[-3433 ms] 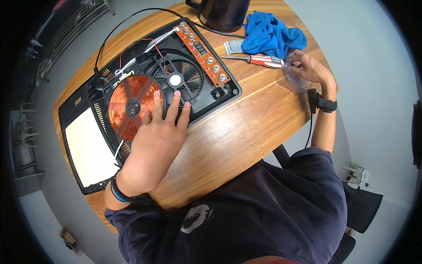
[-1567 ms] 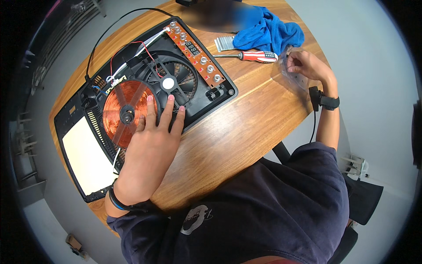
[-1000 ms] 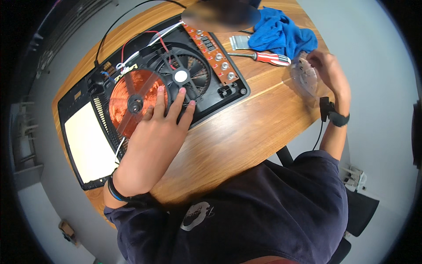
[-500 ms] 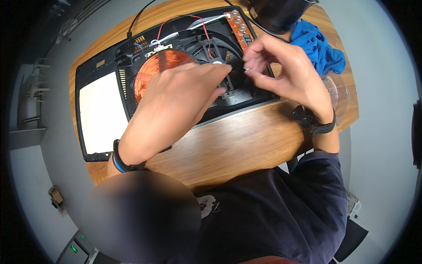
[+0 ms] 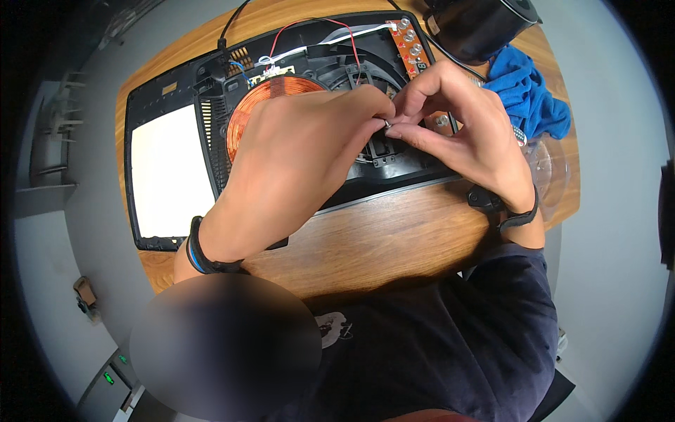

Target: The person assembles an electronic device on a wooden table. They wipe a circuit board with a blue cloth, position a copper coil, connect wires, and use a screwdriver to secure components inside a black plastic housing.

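My left hand (image 5: 295,148) and my right hand (image 5: 474,126) meet fingertip to fingertip above an opened induction cooker (image 5: 422,176). Both are closed in a pinch around one small shiny metal piece (image 5: 387,124), mostly covered by the fingers and too small to name. Left of the fingertips, the copper coil (image 5: 242,116) lies partly under my left hand. Behind them is a round black fan frame (image 5: 334,60), with a red wire (image 5: 354,43) arching over it. An orange button circuit board (image 5: 404,42) runs along the casing near my right hand.
Right of the casing lies a crumpled blue cloth (image 5: 527,95), with a black kettle (image 5: 478,28) behind it. A clear plastic dish (image 5: 552,165) is near my right wrist. A white sheet (image 5: 169,172) covers the casing's left part. Bare wood (image 5: 358,239) shows at the table's near side.
My hands have come together; the fingertips were apart, with a small glint at the right ones. Now both pinch at the metal piece. The whole view has shifted slightly.
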### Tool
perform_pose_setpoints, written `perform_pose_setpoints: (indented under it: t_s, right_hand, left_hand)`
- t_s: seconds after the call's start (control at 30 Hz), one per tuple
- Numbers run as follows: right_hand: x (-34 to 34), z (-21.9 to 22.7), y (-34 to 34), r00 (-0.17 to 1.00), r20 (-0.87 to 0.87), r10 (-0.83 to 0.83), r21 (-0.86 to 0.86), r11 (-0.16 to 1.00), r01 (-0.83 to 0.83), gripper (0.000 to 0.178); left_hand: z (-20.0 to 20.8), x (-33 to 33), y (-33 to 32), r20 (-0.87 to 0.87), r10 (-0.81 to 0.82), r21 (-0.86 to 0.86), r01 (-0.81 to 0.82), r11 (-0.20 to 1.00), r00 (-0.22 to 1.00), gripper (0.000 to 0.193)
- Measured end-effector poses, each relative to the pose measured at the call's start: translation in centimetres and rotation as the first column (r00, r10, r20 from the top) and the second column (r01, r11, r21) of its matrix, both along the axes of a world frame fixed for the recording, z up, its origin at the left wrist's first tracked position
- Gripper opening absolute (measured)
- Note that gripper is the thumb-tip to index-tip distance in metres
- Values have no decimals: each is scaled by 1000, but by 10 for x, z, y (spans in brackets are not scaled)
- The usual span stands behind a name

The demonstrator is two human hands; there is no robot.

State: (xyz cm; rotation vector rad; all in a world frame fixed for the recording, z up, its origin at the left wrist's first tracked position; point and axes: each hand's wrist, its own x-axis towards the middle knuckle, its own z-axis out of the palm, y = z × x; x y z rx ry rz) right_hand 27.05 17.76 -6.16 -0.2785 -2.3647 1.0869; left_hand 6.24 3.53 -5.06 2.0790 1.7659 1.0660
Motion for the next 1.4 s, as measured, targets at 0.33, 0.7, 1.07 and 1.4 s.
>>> perform_pose_setpoints:
  t_s: [0.33,0.7,1.07,1.4]
  right_hand:
    - [-2,1,-4,999,-15,-49,19,999,49,24]
    - [1,5,-2,999,47,18,34,999,-19,19]
    - [3,-4,1,994,-76,80,24,997,-79,15]
    - [27,4,-5,996,-50,-69,114,991,74,12]
  left_hand:
    - [1,0,-1,7,-6,17,6,1000,1000,14]
    - [5,2,-4,-51,18,-4,-19,1000,999,12]
    - [7,9,-2,-89,29,5,-28,1000,996,12]
    - [18,22,-3,-129,-38,-98,26,995,991,13]
